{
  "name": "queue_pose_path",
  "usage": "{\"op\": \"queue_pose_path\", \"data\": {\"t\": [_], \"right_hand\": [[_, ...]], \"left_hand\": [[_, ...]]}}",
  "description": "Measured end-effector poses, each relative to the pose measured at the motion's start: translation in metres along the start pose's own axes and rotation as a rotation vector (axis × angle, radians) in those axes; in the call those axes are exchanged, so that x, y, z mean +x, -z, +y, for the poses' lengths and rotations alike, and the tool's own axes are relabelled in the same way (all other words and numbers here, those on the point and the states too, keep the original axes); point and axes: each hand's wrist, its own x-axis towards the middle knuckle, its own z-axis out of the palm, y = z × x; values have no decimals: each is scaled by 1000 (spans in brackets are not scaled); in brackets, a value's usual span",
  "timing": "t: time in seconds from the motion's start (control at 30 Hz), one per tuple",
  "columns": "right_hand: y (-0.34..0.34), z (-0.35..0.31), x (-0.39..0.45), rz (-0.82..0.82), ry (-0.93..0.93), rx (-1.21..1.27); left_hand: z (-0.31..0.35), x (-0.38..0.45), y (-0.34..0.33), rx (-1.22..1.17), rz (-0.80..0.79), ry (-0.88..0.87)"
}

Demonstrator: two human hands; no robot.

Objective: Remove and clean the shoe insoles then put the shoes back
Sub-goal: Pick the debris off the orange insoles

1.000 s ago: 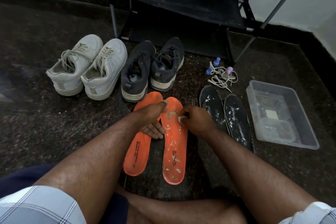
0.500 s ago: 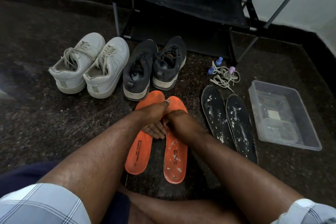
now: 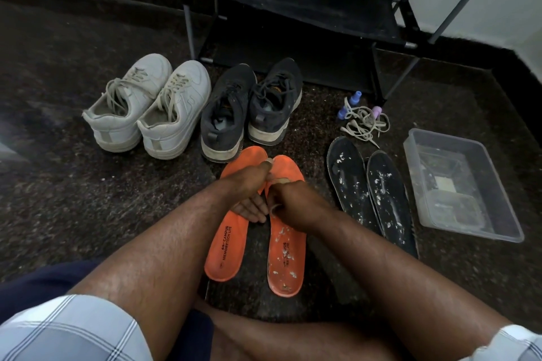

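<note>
Two orange insoles lie on floor before dark shoes (image 3: 252, 108). Left hand (image 3: 249, 199) grips right insole (image 3: 286, 243) at its toe edge; right hand (image 3: 293, 205) pinches something pale, cannot tell what. Best: pin firmly, scrub heelward over white flecks.

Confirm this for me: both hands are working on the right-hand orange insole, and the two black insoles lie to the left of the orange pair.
Not quite. The head view shows the black insoles to the right of the orange pair, beside the clear plastic tub. The rest holds: left hand and right hand are on the right-hand orange insole.
</note>
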Motion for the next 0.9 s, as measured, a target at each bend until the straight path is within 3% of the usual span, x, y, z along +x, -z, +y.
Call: {"op": "queue_pose_path", "data": {"t": [0.2,0.37,0.53,0.7,0.83,0.9], "right_hand": [[3,4,0,103,-90,51],[-1,5,-6,-50,-43,40],[-1,8,-3,157,-93,81],[2,7,-5,-38,-59,104],[24,28,-10,211,-224,354],[31,43,-16,257,-294,313]], "left_hand": [[0,0,1,6,7,-12],[-2,0,2,5,14,-22],[-1,-1,2,23,10,-13],[-2,0,4,8,28,-30],[-1,2,5,-49,56,-70],[0,3,7,-109,87,-103]]}}
